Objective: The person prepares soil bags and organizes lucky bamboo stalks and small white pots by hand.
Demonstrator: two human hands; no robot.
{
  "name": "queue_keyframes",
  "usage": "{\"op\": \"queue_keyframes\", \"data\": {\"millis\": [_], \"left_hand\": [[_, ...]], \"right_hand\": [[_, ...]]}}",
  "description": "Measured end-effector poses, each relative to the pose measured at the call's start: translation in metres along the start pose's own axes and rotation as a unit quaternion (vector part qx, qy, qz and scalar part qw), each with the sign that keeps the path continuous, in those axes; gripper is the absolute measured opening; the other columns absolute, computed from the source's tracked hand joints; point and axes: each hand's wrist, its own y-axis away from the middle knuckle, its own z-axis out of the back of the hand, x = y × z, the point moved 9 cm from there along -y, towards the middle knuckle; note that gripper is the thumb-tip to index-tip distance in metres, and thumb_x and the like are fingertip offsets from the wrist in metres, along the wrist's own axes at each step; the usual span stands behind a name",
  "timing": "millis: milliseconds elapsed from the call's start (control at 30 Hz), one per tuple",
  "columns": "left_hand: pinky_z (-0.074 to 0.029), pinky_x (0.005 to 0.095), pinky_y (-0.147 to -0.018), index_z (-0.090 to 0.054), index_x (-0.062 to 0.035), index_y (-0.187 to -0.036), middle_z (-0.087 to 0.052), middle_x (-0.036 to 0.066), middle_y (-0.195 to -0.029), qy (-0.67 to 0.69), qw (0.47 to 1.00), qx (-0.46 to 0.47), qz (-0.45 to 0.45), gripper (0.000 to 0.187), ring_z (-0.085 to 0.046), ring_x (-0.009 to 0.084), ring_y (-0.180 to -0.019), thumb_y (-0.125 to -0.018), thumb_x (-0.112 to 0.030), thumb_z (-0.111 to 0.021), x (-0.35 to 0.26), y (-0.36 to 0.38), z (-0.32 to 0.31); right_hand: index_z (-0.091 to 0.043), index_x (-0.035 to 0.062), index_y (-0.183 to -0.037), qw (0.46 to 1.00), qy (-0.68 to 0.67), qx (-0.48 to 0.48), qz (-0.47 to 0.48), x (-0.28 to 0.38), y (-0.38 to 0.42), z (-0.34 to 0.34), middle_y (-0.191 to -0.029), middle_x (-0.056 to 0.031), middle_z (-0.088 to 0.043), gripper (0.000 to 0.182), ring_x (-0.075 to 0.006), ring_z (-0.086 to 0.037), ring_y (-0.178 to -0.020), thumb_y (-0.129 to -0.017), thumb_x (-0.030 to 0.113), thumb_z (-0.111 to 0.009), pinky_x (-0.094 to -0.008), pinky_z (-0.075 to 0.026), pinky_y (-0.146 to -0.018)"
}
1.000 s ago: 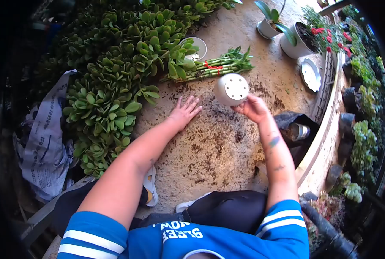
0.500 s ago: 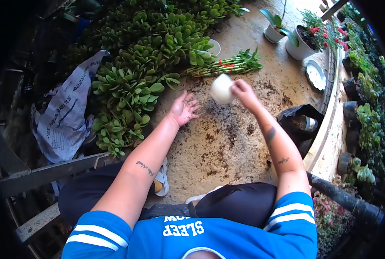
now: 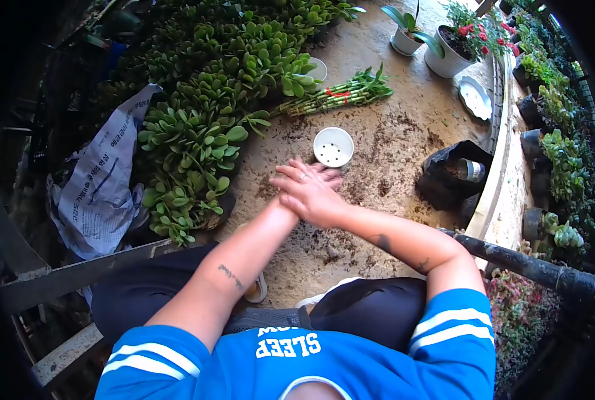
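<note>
My right hand (image 3: 313, 200) lies across the back of my left hand (image 3: 329, 175), its fingers stretched out, with a ring on one of them. The left hand's fingers show beyond it, spread and pointing forward; the rest of that hand is covered. Neither hand holds anything. Just past the fingertips, a small white plastic pot (image 3: 341, 141) with several dark holes in its base stands on the soil-strewn floor (image 3: 384, 160). Farther ahead lies a bundle of green bamboo stalks (image 3: 337, 95) tied with red.
Leafy succulents (image 3: 204, 113) crowd the left, beside a printed sack (image 3: 101, 180). On the right are a black bag (image 3: 437, 170), a scalloped white dish (image 3: 474, 98), a potted orchid (image 3: 407, 30) and a red-flowered pot (image 3: 449, 61). A dark pipe (image 3: 531, 257) runs near my right elbow.
The white pot has left my right hand and now stands on the floor. My right hand has come down and left onto my left hand, which has moved slightly right.
</note>
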Motion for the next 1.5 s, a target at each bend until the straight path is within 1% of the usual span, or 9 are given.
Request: {"op": "queue_keyframes", "data": {"millis": [67, 167, 300, 333, 633, 767, 967, 1333, 1500], "left_hand": [[-0.017, 0.0477, -0.102, -0.027, -0.0093, -0.128, -0.031, 0.016, -0.132, -0.141, 0.852, -0.503, -0.016, 0.066, -0.025, 0.0344, -0.123, -0.084, -0.058, -0.018, 0.016, 0.015, -0.001], [-0.016, 0.0562, -0.098, -0.024, -0.0085, -0.129, -0.040, 0.018, -0.125, 0.028, 0.945, -0.321, 0.065, 0.073, -0.034, 0.0365, -0.117, -0.082, -0.061, -0.008, 0.018, -0.014, -0.044], [-0.020, 0.0553, -0.097, -0.027, -0.0092, -0.127, -0.036, 0.016, -0.128, 0.284, 0.926, -0.248, -0.023, 0.072, -0.033, 0.0323, -0.118, -0.082, -0.061, -0.007, 0.017, -0.023, -0.049], [-0.023, 0.0525, -0.097, -0.028, -0.0111, -0.127, -0.037, 0.013, -0.128, -0.118, 0.910, -0.391, 0.076, 0.069, -0.036, 0.0285, -0.117, -0.082, -0.061, -0.011, 0.029, -0.011, -0.032], [-0.030, 0.0401, -0.095, -0.036, -0.0120, -0.126, -0.038, 0.005, -0.128, -0.102, 0.887, -0.444, 0.081, 0.060, -0.037, 0.0197, -0.112, -0.084, -0.055, -0.031, 0.020, -0.052, -0.022], [-0.039, 0.0323, -0.088, -0.055, -0.0064, -0.109, -0.055, 0.008, -0.111, -0.664, 0.559, -0.426, 0.257, 0.035, -0.051, 0.0182, -0.101, -0.081, -0.028, -0.056, -0.054, -0.053, -0.007], [-0.039, 0.0373, -0.088, -0.047, -0.0032, -0.109, -0.049, 0.018, -0.114, -0.954, 0.113, -0.225, 0.165, 0.039, -0.048, 0.0324, -0.103, -0.073, -0.017, -0.053, -0.163, -0.076, 0.042], [-0.039, 0.0416, -0.086, -0.035, -0.0058, -0.121, -0.048, 0.017, -0.109, -0.941, -0.162, -0.203, 0.218, 0.063, -0.046, 0.0304, -0.105, -0.069, -0.028, -0.064, -0.168, -0.092, 0.112], [-0.040, 0.0417, -0.083, -0.049, -0.0067, -0.106, -0.051, 0.013, -0.106, -0.878, -0.055, -0.319, 0.351, 0.071, -0.049, 0.0281, -0.101, -0.052, -0.045, -0.074, -0.168, -0.078, 0.114]], "right_hand": [[-0.042, 0.0119, -0.122, 0.996, -0.012, 0.076, 0.048, 0.000, 0.008, -0.011, -0.128, -0.0133, -0.036, 0.041, -0.0300, -0.029, -0.122, -0.081, 0.016, -0.047, -0.0445, -0.022, -0.100], [-0.042, 0.0090, -0.121, 0.861, -0.354, -0.018, -0.366, -0.100, 0.033, 0.014, -0.122, -0.0187, -0.040, 0.042, -0.0337, -0.038, -0.113, -0.080, 0.021, -0.048, -0.0405, -0.031, -0.096], [-0.045, 0.0016, -0.116, 0.996, 0.048, 0.066, 0.037, -0.003, -0.001, 0.028, -0.123, -0.0189, -0.039, 0.039, -0.0339, -0.034, -0.114, -0.082, 0.021, -0.046, -0.0401, -0.027, -0.096], [-0.045, 0.0016, -0.116, 0.996, 0.051, 0.060, 0.034, -0.009, 0.001, 0.030, -0.123, -0.0189, -0.039, 0.039, -0.0339, -0.034, -0.114, -0.082, 0.021, -0.046, -0.0401, -0.027, -0.096], [-0.025, 0.0178, -0.132, 0.977, 0.174, 0.074, -0.096, -0.080, 0.020, 0.037, -0.137, -0.0165, -0.019, 0.057, -0.0350, -0.020, -0.125, -0.084, 0.044, -0.041, -0.0482, -0.012, -0.102], [-0.013, 0.0126, -0.135, 0.859, 0.292, -0.032, -0.419, -0.181, 0.073, 0.112, -0.135, -0.0236, -0.018, 0.068, -0.0410, -0.021, -0.123, -0.082, 0.036, -0.048, -0.0485, -0.020, -0.100], [-0.009, 0.0121, -0.135, 0.736, 0.275, 0.358, -0.504, -0.243, 0.164, 0.024, -0.139, -0.0198, -0.010, 0.090, -0.0343, -0.013, -0.128, -0.067, 0.031, -0.065, -0.0538, -0.014, -0.100], [-0.001, 0.0172, -0.136, 0.676, 0.203, 0.464, -0.535, -0.240, 0.173, 0.005, -0.142, -0.0124, 0.003, 0.102, -0.0326, -0.002, -0.130, -0.061, 0.035, -0.067, -0.0552, -0.010, -0.100], [-0.002, 0.0217, -0.136, 0.708, 0.241, 0.444, -0.494, -0.257, 0.189, 0.001, -0.142, -0.0114, 0.000, 0.110, -0.0328, -0.008, -0.129, -0.054, 0.040, -0.073, -0.0592, -0.015, -0.097]]}}
